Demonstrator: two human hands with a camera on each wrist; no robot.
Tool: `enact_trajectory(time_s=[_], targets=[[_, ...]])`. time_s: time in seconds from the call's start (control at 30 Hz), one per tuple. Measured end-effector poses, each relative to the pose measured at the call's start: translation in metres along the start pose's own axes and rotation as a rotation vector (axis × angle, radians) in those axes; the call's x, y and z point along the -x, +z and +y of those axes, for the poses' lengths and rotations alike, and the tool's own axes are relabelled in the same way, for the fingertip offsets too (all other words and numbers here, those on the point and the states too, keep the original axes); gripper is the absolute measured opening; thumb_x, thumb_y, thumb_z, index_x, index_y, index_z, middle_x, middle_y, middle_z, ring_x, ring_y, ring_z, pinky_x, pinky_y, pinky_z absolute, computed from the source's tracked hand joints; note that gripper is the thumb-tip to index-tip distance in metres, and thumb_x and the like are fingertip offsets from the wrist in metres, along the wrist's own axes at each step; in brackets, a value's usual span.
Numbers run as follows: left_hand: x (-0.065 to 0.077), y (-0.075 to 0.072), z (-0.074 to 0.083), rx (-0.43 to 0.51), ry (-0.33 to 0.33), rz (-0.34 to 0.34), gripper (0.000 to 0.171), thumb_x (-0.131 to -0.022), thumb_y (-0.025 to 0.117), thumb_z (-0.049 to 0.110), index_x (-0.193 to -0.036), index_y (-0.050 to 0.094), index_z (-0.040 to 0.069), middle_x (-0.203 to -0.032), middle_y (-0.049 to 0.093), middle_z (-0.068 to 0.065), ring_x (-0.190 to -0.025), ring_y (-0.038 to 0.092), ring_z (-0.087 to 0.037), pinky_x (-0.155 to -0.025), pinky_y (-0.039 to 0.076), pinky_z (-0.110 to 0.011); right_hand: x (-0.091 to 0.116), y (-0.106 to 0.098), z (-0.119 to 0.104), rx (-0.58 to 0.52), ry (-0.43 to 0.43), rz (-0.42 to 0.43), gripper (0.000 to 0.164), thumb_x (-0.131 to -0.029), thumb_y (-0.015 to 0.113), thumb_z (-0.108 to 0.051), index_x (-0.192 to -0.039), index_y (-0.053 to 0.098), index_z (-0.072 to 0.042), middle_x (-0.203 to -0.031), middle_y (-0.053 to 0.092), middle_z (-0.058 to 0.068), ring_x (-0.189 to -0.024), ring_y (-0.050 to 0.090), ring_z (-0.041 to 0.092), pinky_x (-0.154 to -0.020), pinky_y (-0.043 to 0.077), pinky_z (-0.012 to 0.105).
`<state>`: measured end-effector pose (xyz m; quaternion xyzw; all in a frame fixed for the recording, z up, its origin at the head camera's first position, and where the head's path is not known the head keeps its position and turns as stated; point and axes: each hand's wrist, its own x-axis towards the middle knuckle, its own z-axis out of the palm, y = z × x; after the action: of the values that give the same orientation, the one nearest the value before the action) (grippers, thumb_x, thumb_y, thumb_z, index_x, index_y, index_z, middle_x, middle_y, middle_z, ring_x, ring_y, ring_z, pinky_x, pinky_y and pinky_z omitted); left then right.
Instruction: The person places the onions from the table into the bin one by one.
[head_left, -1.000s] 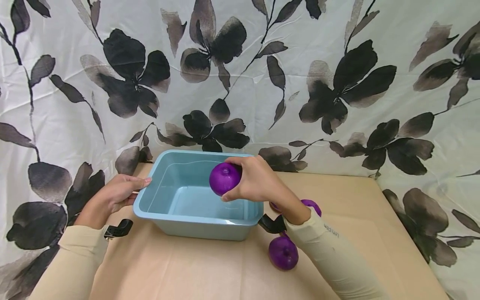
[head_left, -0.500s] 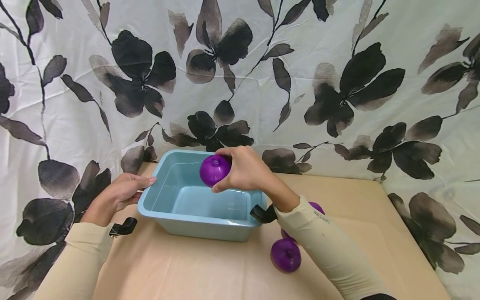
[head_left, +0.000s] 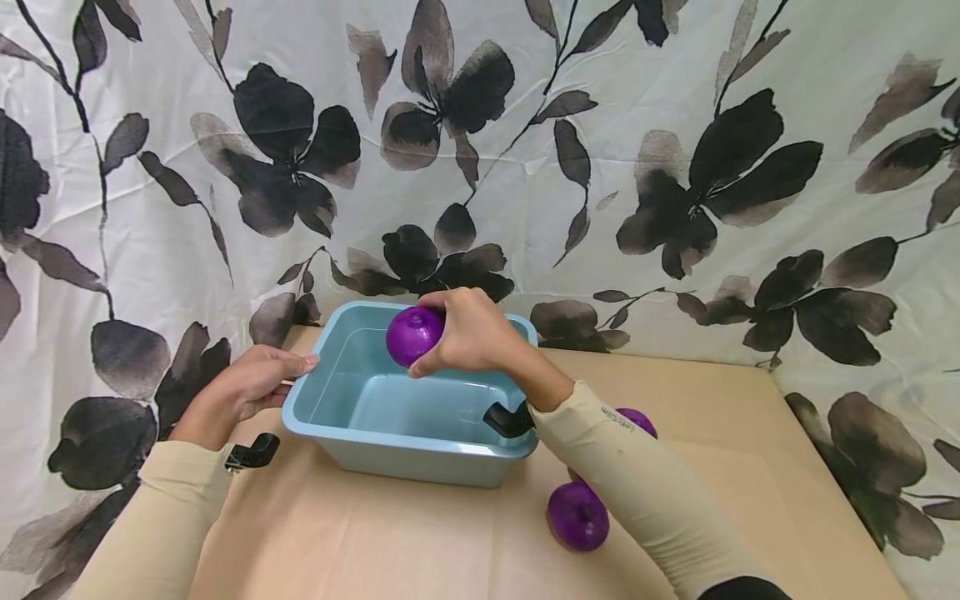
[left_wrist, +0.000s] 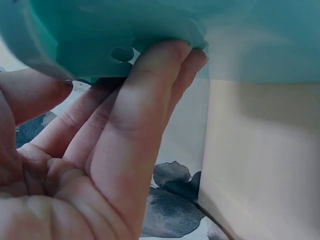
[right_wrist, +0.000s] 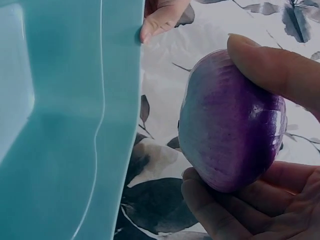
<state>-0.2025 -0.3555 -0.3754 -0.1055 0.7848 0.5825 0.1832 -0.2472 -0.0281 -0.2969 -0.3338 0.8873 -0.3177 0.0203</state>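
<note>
My right hand (head_left: 476, 329) holds a glossy purple onion (head_left: 415, 337) above a light blue plastic basin (head_left: 397, 446). In the right wrist view the thumb lies on one side of the onion (right_wrist: 230, 125) and the fingers on the other, with the basin's rim (right_wrist: 122, 150) beside it. At the basin's left end my left hand (head_left: 251, 387) grips the rim, thumb on top. The left wrist view shows its fingers (left_wrist: 130, 115) reaching under the rim, by a small hole in the basin's lip. Inside the basin, the visible floor is bare.
A second purple onion (head_left: 577, 517) lies on the tan-covered table (head_left: 420, 542), right of the basin. Another onion (head_left: 637, 421) shows partly behind the right sleeve (head_left: 637, 467), which hides more of that area. A floral-print curtain (head_left: 570, 250) hangs right behind the basin.
My right hand has carried the onion left and slightly up, across the basin's opening. The left hand keeps its hold on the rim. The whole view has shifted a little.
</note>
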Motion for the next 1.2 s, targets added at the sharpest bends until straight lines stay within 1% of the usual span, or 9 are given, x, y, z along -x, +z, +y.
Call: enact_trajectory(time_s=[0.2, 0.4, 0.6, 0.8, 1.03, 1.2], targets=[[0.0, 0.002, 0.0, -0.001, -0.01, 0.019, 0.052, -0.106, 0.063, 0.025, -0.135, 0.057, -0.018, -0.087, 0.074, 0.004, -0.078, 0.076, -0.011, -0.072, 0.065, -0.029, -0.014, 0.01, 0.002, -0.015, 0.012, -0.009, 0.084, -0.063, 0.099, -0.036, -0.135, 0.068, -0.007, -0.118, 0.076, 0.005, -0.105, 0.069, 0.018, -0.084, 0.061, 0.031], [-0.003, 0.006, -0.002, 0.012, -0.004, 0.0, 0.054, -0.106, 0.062, 0.024, -0.137, 0.054, -0.019, -0.089, 0.075, 0.003, -0.079, 0.077, -0.012, -0.073, 0.065, -0.03, -0.027, 0.02, 0.005, -0.006, 0.021, -0.027, 0.082, -0.063, 0.099, -0.036, -0.134, 0.069, -0.008, -0.118, 0.075, 0.005, -0.106, 0.069, 0.019, -0.086, 0.062, 0.032], [-0.001, 0.002, -0.002, 0.003, 0.0, 0.012, 0.054, -0.106, 0.062, 0.025, -0.136, 0.056, -0.019, -0.089, 0.075, 0.004, -0.08, 0.077, -0.012, -0.074, 0.065, -0.031, -0.042, 0.033, 0.005, 0.011, 0.027, -0.03, 0.082, -0.064, 0.098, -0.038, -0.134, 0.069, -0.008, -0.12, 0.075, 0.007, -0.108, 0.068, 0.021, -0.087, 0.061, 0.034], [0.001, 0.001, -0.003, 0.011, -0.006, 0.001, 0.052, -0.106, 0.063, 0.025, -0.134, 0.058, -0.019, -0.089, 0.075, 0.002, -0.08, 0.077, -0.014, -0.075, 0.065, -0.032, -0.053, 0.049, 0.007, 0.006, 0.064, -0.04, 0.082, -0.065, 0.099, -0.038, -0.135, 0.069, -0.008, -0.122, 0.075, 0.007, -0.111, 0.069, 0.022, -0.088, 0.062, 0.033], [0.001, 0.0, 0.0, 0.017, 0.015, 0.018, 0.055, -0.106, 0.063, 0.025, -0.136, 0.055, -0.02, -0.088, 0.075, 0.004, -0.079, 0.077, -0.012, -0.073, 0.065, -0.03, -0.065, 0.059, 0.007, 0.015, 0.074, -0.031, 0.083, -0.066, 0.099, -0.037, -0.137, 0.067, -0.008, -0.124, 0.074, 0.007, -0.112, 0.068, 0.022, -0.088, 0.062, 0.033], [0.0, 0.002, -0.001, 0.017, 0.009, 0.021, 0.056, -0.105, 0.063, 0.026, -0.136, 0.055, -0.019, -0.09, 0.075, 0.003, -0.081, 0.077, -0.013, -0.075, 0.065, -0.031, -0.071, 0.068, 0.012, 0.015, 0.084, -0.054, 0.084, -0.066, 0.099, -0.036, -0.139, 0.066, -0.01, -0.127, 0.074, 0.008, -0.114, 0.067, 0.024, -0.091, 0.061, 0.036]])
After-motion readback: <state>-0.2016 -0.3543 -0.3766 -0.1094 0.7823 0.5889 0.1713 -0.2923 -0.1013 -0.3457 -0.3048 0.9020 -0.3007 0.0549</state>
